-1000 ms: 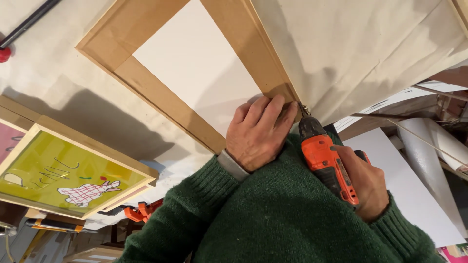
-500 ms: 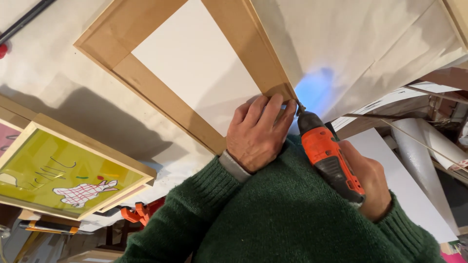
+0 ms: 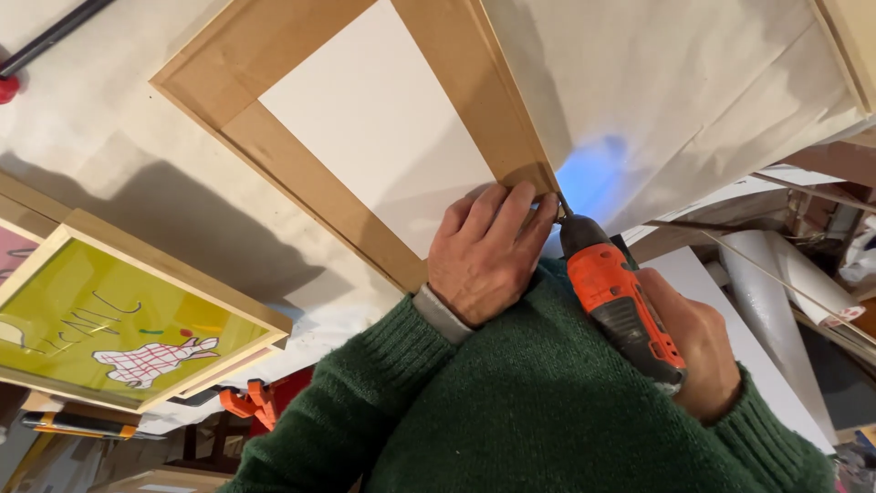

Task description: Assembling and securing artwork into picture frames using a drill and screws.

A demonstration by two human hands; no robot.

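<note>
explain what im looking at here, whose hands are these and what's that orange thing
One camera, worn on a person's head, looks down at their own hands; the green sleeves are theirs. The left hand presses flat on the corner of a wooden frame with a white panel inside, lying on a pale sheet. The right hand grips an orange and black cordless driver, its tip at that corner and its light casting a blue glow. To the left lies a framed yellow-green picture.

A pale wooden frame (image 3: pixel 310 183) with a white panel inside lies flat on white paper, an orange-and-black drill (image 3: pixel 620 297) tilted with its tip at the frame's near corner.
</note>
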